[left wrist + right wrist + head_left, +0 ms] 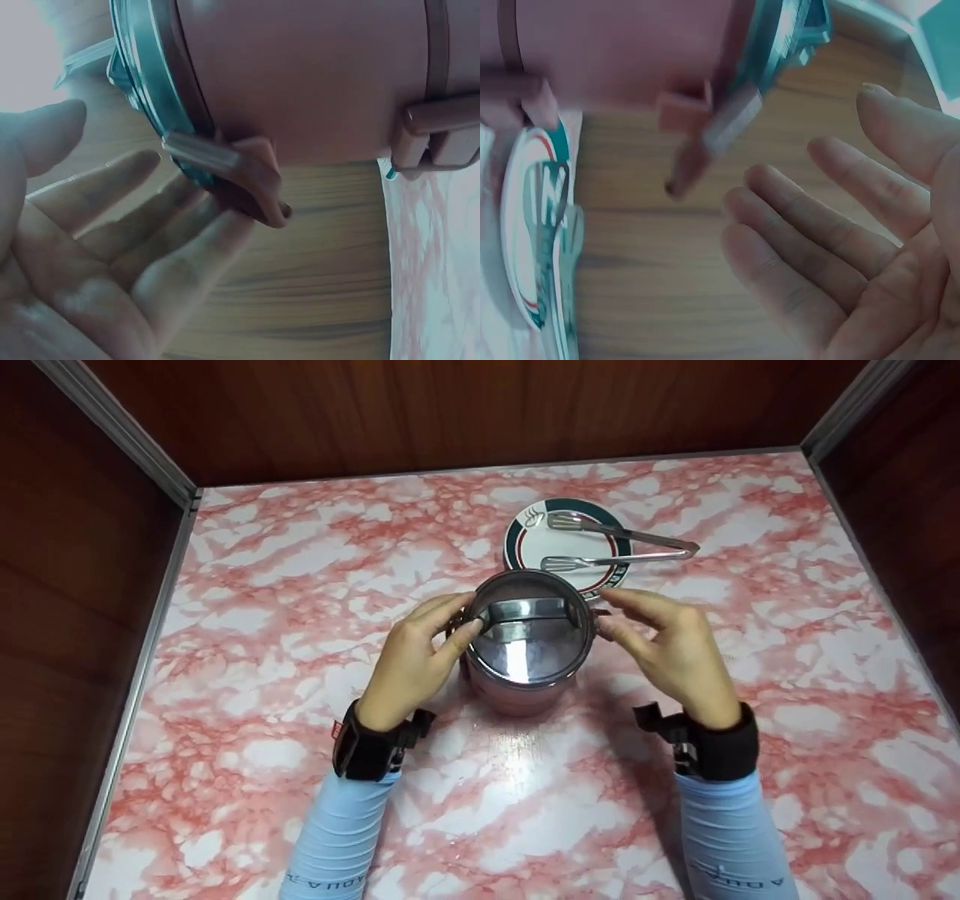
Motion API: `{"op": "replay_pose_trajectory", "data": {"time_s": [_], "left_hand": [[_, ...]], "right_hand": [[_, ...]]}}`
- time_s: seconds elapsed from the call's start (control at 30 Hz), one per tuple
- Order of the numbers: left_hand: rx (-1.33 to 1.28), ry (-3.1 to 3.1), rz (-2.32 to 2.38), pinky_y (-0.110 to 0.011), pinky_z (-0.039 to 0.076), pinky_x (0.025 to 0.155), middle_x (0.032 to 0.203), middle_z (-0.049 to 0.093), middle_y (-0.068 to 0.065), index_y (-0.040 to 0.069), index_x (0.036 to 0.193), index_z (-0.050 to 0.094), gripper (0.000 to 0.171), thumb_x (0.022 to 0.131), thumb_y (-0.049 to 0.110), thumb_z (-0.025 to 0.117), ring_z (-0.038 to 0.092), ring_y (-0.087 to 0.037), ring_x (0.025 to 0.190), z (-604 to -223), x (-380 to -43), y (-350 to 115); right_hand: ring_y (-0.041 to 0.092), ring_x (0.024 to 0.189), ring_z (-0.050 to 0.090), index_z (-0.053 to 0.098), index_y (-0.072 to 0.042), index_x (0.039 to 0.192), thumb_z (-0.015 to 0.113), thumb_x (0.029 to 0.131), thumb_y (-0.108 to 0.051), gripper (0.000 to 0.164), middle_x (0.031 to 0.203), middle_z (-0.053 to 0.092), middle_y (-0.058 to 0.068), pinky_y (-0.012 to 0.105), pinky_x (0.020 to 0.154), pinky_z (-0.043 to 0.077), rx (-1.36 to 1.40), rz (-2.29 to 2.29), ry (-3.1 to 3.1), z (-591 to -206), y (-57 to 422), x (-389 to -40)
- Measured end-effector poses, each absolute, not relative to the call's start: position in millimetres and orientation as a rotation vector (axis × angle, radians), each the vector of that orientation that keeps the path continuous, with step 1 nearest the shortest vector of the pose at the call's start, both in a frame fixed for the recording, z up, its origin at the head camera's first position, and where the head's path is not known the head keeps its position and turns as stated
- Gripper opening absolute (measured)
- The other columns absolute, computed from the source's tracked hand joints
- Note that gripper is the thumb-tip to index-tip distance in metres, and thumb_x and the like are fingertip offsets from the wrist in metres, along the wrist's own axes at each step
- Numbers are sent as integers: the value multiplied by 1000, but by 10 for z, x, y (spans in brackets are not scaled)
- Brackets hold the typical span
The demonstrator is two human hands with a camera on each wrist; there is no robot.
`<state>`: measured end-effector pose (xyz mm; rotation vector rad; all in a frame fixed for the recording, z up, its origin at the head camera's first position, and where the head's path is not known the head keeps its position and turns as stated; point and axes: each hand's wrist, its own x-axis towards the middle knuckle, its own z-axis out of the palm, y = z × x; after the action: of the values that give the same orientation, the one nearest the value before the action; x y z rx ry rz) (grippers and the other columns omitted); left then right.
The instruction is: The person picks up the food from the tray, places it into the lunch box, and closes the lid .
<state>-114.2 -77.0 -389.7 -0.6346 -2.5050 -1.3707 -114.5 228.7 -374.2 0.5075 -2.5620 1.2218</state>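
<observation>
A pink stacked lunch container (pixel 315 82) stands upright mid-table, with a shiny round lid (pixel 536 656) that carries a metal handle (pixel 525 609). My left hand (pixel 409 664) is at its left side; in the left wrist view its extended fingers touch the side clip (pixel 259 180), which sticks out from the rim. Beside the right side is my right hand (pixel 679 652), its fingers spread and apart from the other clip (pixel 709 142), which also juts outward. Lower down, more clips (pixel 450 131) lie against the body.
Behind the container is a round plate (pixel 536 540) with a green and red rim. Metal tongs (pixel 652 557) lie across it, their joined end past its right edge. Dark wooden panels (pixel 480 412) enclose the pink marbled table (pixel 270 660) at the back and sides.
</observation>
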Motion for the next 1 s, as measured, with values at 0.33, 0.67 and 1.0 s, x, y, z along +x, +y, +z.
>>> {"op": "replay_pose_trajectory", "data": {"time_s": [0.33,0.67,1.0], "left_hand": [[-451,-2630,-1409,-31,51,94,124,66,-13,-1,133,61,45,100,31,61,64,-20,111,-3909,-1125,-718],[-417,-2654,-1464,-29,54,84,116,70,-12,0,128,65,39,100,27,61,66,-13,96,-3909,-1149,-762],[-260,-2710,-1464,-32,54,88,108,73,-7,4,117,73,33,99,29,62,68,-16,99,-3807,-1100,-876]], "right_hand": [[16,101,68,70,-9,125,72,92,-19,35,115,71,4,27,86,54,578,1309,-2599,-3852,2136,-1197],[14,101,68,70,-7,124,73,91,-19,35,114,71,6,23,84,54,570,1321,-2598,-3879,2089,-1210],[16,98,68,70,-8,125,64,97,-36,40,112,72,6,26,83,53,400,1186,-2708,-3775,2194,-1147]]}}
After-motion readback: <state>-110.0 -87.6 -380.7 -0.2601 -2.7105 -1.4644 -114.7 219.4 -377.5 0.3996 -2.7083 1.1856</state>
